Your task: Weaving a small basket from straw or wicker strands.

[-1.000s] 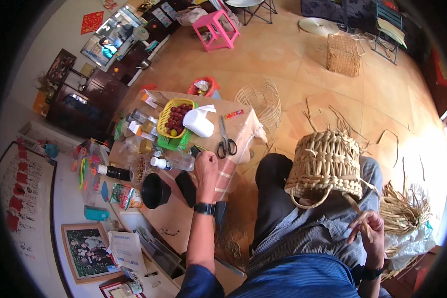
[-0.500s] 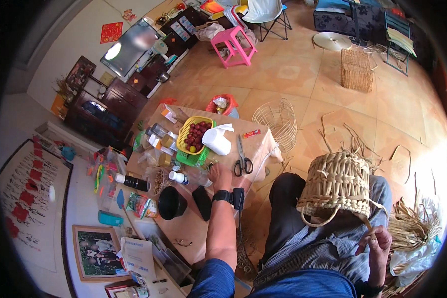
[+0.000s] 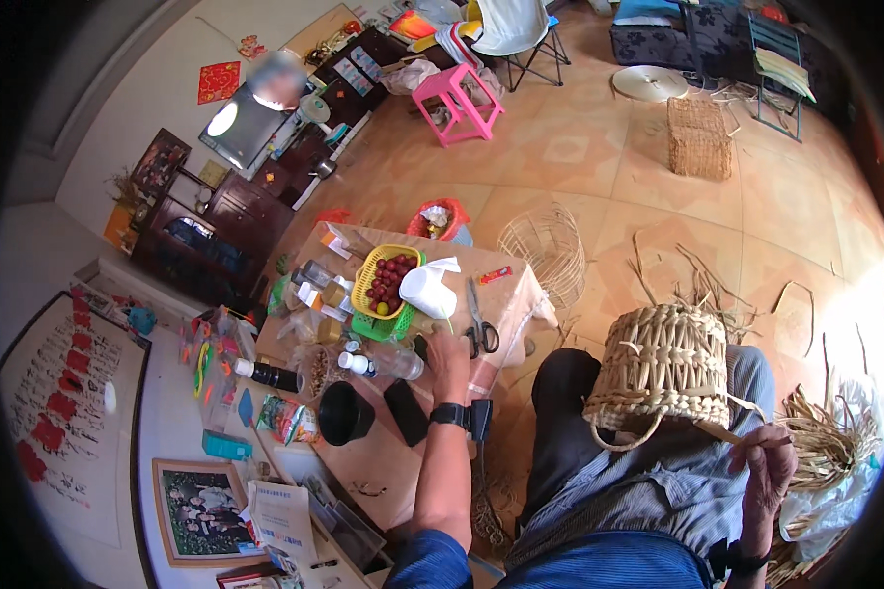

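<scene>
**Woven basket (image 3: 661,358) lies tipped on the lap, its strip (image 3: 721,432) in the right hand (image 3: 762,457)**

At the far left a written scroll (image 3: 64,412) hangs on the wall, and a framed photo (image 3: 201,512) stands nearer the person. Next comes the table (image 3: 349,466), crowded with household things. A dark bottle with a white cap (image 3: 270,376) lies on its side, left of a black bowl (image 3: 346,412). Further back, a yellow basket (image 3: 360,285) holds red fruit (image 3: 393,279), with a clear bottle (image 3: 400,363) lying in front of it. A white paper roll (image 3: 428,294) sits against the yellow basket's right side.

The left hand is at the table, just beside the clear bottle. Its fingers curl downward, mostly hidden by the back of the hand; how far they are open, or whether they hold anything, I cannot tell. Scissors (image 3: 477,318) with black handles lie just to its right.

On the floor beyond stands an open wicker frame (image 3: 545,257). The woven basket rests on the thighs, its mouth toward the person and a looped handle (image 3: 627,442) at the rim. The right hand's thumb and fingers are closed together on the strip running from that rim. Beside this hand, at far right, is a bundle of dried strips (image 3: 817,432).
</scene>
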`<action>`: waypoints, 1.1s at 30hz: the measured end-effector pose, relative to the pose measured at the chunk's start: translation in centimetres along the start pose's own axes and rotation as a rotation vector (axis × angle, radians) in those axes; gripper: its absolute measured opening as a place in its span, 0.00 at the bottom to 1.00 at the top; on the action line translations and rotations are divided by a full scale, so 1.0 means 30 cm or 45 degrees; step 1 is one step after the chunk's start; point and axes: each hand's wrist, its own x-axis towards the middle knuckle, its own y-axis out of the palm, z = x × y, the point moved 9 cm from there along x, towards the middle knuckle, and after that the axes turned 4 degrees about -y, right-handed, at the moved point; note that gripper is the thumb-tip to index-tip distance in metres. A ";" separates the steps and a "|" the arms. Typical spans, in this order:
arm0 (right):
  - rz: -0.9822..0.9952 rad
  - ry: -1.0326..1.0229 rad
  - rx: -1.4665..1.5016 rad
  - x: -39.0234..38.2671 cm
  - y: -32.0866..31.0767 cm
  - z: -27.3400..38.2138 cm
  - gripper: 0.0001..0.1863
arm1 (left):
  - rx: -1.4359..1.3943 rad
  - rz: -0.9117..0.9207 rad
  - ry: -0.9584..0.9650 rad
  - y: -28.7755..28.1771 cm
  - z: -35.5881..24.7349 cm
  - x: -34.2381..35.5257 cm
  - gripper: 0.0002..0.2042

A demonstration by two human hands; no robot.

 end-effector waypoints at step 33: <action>0.850 -0.648 -0.440 -0.055 0.268 0.333 0.09 | -1.364 1.798 0.623 -0.156 -0.601 -1.069 0.06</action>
